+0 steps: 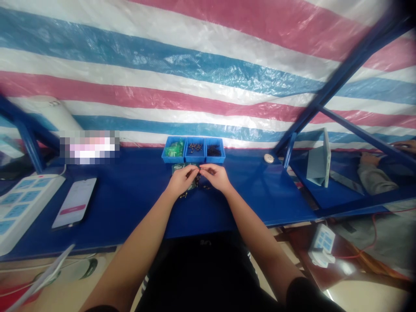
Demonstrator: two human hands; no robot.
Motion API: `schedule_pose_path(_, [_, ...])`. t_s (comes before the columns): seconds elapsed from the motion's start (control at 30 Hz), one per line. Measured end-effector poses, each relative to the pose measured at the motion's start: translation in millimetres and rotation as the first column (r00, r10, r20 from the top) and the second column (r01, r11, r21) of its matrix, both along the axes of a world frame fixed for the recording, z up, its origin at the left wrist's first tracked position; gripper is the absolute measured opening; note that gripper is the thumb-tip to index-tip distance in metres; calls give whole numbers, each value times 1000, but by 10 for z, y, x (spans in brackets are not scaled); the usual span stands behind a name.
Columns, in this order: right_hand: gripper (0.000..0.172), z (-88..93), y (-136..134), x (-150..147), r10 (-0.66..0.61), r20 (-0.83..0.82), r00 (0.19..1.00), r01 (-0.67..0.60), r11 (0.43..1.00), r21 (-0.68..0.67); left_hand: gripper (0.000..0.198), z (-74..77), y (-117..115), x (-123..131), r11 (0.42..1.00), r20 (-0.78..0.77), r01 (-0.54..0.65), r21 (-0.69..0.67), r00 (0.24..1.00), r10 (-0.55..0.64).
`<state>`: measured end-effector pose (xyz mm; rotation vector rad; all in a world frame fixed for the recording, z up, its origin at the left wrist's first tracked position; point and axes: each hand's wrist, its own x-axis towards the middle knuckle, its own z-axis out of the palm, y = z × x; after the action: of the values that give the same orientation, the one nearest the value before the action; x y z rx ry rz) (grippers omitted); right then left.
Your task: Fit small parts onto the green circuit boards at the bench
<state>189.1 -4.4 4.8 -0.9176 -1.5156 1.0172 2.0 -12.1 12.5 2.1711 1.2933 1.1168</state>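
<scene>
My left hand (182, 178) and my right hand (217, 177) meet over the blue table, thumbs and forefingers pinched close together. Whatever they hold between the fingertips is too small to make out. Partly hidden beneath my left hand lies a flat green piece (177, 166). Small brass-coloured parts (183, 195) lie on the table beside my left hand, with small dark parts (205, 187) under my right. Just beyond the hands stand three joined blue bins: one has green plastic (174, 148), the middle small metal parts (195, 147), the right small black pieces (213, 150).
A phone (75, 202) and a white power strip (24, 203) lie at the left. A round, pale object (268, 158) sits at the back right. Past a blue frame (289, 149), a tablet in a stand case (320, 160) stands near another person's sleeve (373, 175).
</scene>
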Motion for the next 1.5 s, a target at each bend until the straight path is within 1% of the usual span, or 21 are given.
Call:
schedule_pose_path(0.1, [35, -12, 9, 3, 3, -12, 1000, -3, 1000, 1, 32, -6, -4, 1, 1000, 23, -7, -4, 1000, 7])
schedule_pose_path(0.27, [34, -7, -2, 7, 12, -4, 1000, -12, 1000, -1, 29, -28, 14, 1, 1000, 49, 6, 30, 999, -7])
schedule_pose_path(0.37, [34, 10, -17, 6, 11, -5, 1000, -11, 1000, 1, 28, -25, 18, 1, 999, 41, 10, 38, 999, -12])
schedule_pose_path(0.57, [33, 16, -12, 5, 14, -12, 1000, -14, 1000, -7, 29, -7, -3, 4, 1000, 46, -10, 4, 999, 10])
schedule_pose_path(0.77, [34, 6, -7, 3, -4, 8, 1000, 4, 1000, -6, 29, -46, 27, -1, 1000, 36, -8, 27, 999, 7])
schedule_pose_path(1.07, [33, 13, -11, 9, -4, 6, 1000, 4, 1000, 7, 27, -47, 14, 5, 1000, 59, 0, -9, 998, 0])
schedule_pose_path(1.17, [31, -1, -1, 10, 2, -18, 1000, -2, 1000, 9, 27, -45, 9, 6, 1000, 64, 5, 4, 998, -5])
schedule_pose_path(1.33, [30, 24, -18, 1, 3, 0, 1000, -3, 1000, 4, 25, -58, 30, -1, 1000, 56, 12, 29, 998, -14])
schedule_pose_path(1.5, [31, 29, -20, 3, -5, 14, 1000, 5, 1000, 9, 25, -70, 36, -4, 1000, 36, 4, 3, 999, -4])
